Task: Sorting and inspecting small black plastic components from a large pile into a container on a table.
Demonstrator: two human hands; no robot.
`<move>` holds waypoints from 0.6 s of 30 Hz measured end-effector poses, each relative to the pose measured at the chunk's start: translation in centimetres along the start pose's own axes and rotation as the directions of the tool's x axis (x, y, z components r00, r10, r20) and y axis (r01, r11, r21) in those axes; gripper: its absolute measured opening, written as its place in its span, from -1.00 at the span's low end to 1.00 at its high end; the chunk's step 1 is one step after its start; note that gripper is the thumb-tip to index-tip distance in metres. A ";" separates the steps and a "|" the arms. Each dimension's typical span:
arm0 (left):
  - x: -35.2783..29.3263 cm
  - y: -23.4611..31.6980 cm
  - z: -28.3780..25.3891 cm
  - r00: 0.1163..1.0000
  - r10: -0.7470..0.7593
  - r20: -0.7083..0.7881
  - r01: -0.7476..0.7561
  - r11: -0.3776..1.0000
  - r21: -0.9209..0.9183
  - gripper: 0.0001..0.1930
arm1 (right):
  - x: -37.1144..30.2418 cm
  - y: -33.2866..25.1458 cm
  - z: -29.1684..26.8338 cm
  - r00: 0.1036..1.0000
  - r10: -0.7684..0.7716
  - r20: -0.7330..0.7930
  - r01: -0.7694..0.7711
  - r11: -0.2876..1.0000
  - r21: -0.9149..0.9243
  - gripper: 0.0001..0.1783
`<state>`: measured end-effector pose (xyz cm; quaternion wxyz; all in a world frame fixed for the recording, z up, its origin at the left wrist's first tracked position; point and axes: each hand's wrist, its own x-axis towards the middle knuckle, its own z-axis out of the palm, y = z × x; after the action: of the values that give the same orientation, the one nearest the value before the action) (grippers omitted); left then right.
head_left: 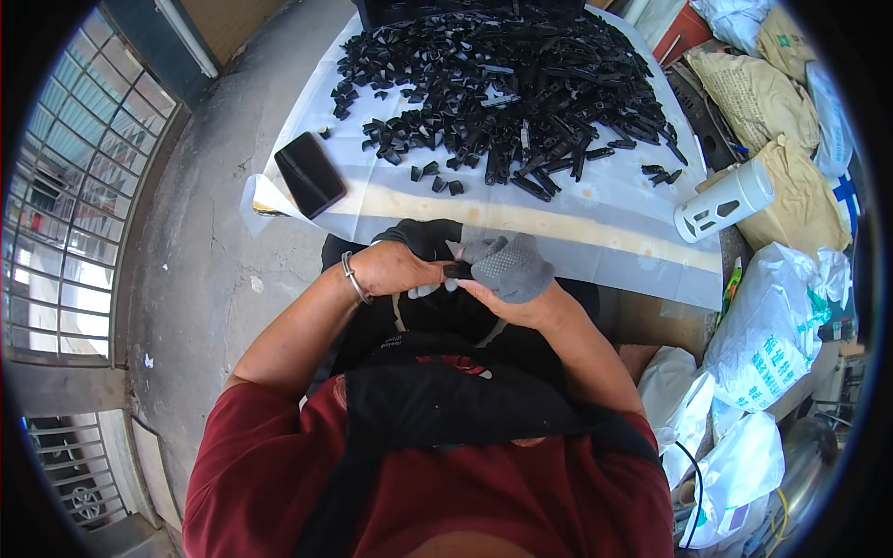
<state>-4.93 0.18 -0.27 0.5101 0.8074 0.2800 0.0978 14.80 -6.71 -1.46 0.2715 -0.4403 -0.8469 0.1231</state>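
Since the left hand (395, 265) and right hand (507, 268) both seem to pinch that little black piece (458, 270) by the table's (614, 223) near edge, I'd keep it snug so nothing twists.

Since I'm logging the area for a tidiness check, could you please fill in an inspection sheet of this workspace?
Surface: pale sheet-covered table.
Job's things: spread heap of black pieces; one small black piece held.
Clutter: dark flat device near the table's left edge; white perforated cylinder near its right edge.
Grips: left hand and right hand, both in gloves, pinch the held piece.
Cables: apparent thin black cord, lower right.
Surroundings: concrete floor and barred panels left; tan sacks and white plastic bags right.
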 end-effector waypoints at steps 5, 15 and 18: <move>-0.2 1.1 1.9 0.942 -0.295 -0.161 0.284 0.955 -0.089 -0.53 | 0.8 -0.6 0.8 0.977 0.081 -0.198 -0.070 0.996 0.063 -0.69; 0.4 0.5 2.3 0.906 -0.084 -0.414 0.035 0.991 -0.125 -0.57 | -0.4 -0.8 -0.9 0.974 0.085 -0.212 -0.108 0.989 -0.103 -0.73; 0.4 0.3 2.6 0.899 -0.022 -0.437 -0.034 0.992 -0.120 -0.58 | -0.2 -1.0 -1.3 0.983 0.093 -0.161 -0.124 0.973 -0.196 -0.74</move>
<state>-3.31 -1.69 -1.28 0.4832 0.7323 0.3782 0.2953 14.94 -7.53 -0.02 0.2807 -0.5197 -0.8067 0.0162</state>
